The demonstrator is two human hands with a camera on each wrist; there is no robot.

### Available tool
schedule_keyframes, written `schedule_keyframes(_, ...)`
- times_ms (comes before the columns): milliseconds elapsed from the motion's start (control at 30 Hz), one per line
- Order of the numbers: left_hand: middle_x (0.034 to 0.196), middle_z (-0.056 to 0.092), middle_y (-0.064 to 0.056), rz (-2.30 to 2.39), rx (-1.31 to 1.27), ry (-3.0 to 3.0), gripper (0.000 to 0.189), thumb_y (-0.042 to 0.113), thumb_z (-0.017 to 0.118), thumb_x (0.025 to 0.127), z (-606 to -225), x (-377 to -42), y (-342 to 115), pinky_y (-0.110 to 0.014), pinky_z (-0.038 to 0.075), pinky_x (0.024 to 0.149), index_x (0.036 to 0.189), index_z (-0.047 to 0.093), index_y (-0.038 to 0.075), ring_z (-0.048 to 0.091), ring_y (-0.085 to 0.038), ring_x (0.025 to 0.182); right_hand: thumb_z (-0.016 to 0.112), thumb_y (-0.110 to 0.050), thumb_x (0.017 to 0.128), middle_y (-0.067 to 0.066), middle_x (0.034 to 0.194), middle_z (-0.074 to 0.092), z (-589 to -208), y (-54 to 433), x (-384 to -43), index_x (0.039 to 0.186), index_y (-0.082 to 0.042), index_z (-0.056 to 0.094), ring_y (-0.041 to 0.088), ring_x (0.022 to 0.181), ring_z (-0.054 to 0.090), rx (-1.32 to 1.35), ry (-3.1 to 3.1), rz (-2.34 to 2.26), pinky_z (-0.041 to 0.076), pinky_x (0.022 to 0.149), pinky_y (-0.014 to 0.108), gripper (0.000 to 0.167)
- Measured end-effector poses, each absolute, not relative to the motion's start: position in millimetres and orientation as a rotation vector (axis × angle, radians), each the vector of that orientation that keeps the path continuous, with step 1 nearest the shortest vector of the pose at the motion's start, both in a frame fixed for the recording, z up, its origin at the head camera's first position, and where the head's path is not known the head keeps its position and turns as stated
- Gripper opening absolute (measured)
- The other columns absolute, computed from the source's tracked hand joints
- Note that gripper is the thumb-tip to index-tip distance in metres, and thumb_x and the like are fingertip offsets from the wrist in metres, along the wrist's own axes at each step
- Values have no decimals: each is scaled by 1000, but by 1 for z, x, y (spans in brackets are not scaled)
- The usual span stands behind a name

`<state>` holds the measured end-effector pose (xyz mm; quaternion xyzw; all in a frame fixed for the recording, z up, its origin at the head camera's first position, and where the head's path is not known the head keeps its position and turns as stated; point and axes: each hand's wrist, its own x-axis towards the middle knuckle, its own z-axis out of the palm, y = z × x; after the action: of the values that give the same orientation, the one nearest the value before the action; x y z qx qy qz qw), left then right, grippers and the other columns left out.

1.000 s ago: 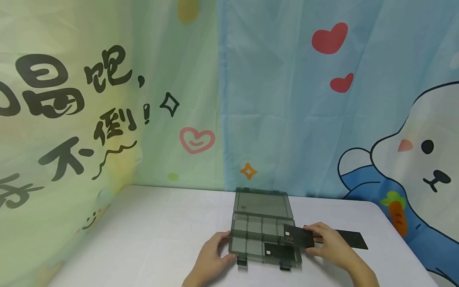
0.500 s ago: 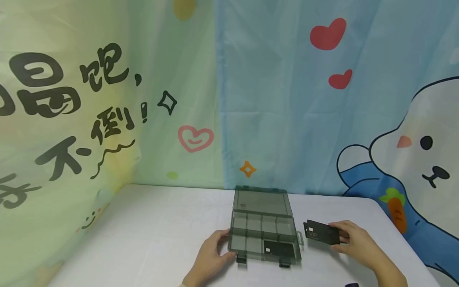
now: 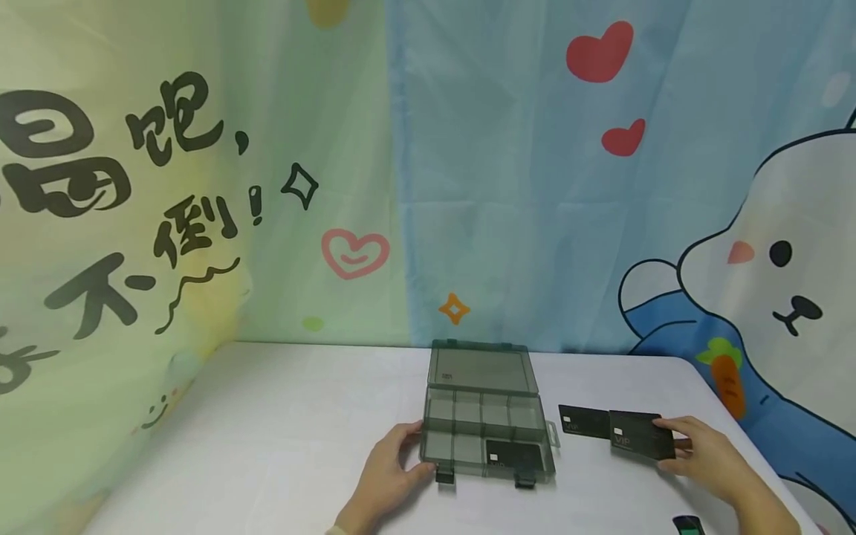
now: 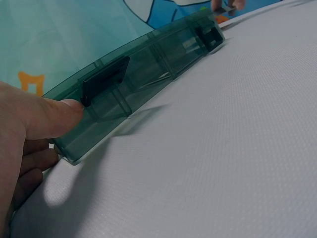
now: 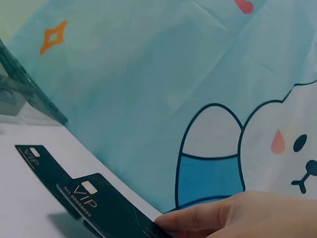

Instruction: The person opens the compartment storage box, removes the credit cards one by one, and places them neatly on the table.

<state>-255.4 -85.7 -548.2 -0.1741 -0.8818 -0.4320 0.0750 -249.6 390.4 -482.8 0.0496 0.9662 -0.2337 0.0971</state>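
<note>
A translucent grey-green compartment box (image 3: 438, 446) stands on the white table with its lid (image 3: 483, 370) swung back. My left hand (image 3: 388, 468) holds its left front corner, the thumb on the front wall by a dark latch (image 4: 105, 79). Inside, at the right front, lies a black card (image 3: 513, 453). To the right of the box my right hand (image 3: 705, 457) pinches a black VIP card (image 3: 638, 435) by its right end. Another black VIP card (image 5: 37, 163) shows beyond its left edge, partly covered; whether it is held too, I cannot tell.
The white table (image 3: 301, 416) runs back to a printed curtain (image 3: 481, 148) close behind the box. A small dark object with a green face (image 3: 689, 525) sits at the bottom edge of the head view. A side loop (image 3: 553, 435) sticks out from the box's right wall.
My right hand has moved right, taking the pinched card away from over the box. The second card now shows left of it instead of right. My left hand stays on the box corner.
</note>
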Motion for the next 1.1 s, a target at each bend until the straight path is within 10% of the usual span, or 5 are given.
schedule_keyframes(1100, 122, 64, 3, -1315, -529, -2619, 63, 31, 76, 73, -551, -257, -86, -43, 45, 103, 129, 53, 12, 61, -18, 112, 85, -21, 60, 37, 124, 47, -520, 420, -255, 134, 2, 47, 47, 99, 56, 228, 2724, -698, 53, 78, 53, 87)
